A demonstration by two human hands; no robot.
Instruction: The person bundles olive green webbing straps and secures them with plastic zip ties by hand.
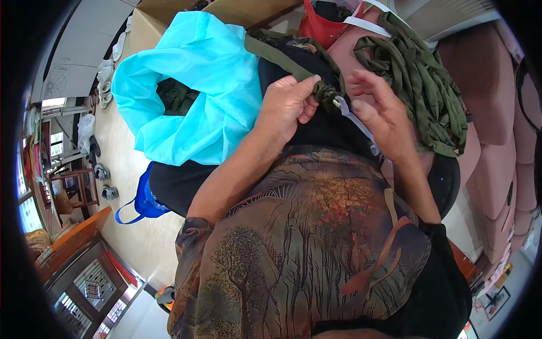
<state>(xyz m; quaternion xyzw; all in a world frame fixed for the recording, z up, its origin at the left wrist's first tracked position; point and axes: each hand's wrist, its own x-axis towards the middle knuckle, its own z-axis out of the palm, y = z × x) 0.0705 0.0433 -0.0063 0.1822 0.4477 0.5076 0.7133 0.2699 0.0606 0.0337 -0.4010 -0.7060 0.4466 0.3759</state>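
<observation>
My left hand (pixel 288 107) pinches a bunched end of an olive green strap (pixel 327 93) over my lap. The strap runs up and left from my fingers across the black cloth toward the bag. My right hand (pixel 381 116) is just to the right of it, its fingers on a white band (pixel 355 121) that hangs from the same bunch. A heap of olive green straps (pixel 420 85) lies on the pink sofa arm, right beside my right hand.
A large cyan plastic bag (pixel 197 85) with green fabric inside stands at the left. A blue bag (pixel 144 200) lies on the floor below it. A red bag (pixel 324 25) sits at the top. Pink sofa cushions (pixel 491 113) fill the right side.
</observation>
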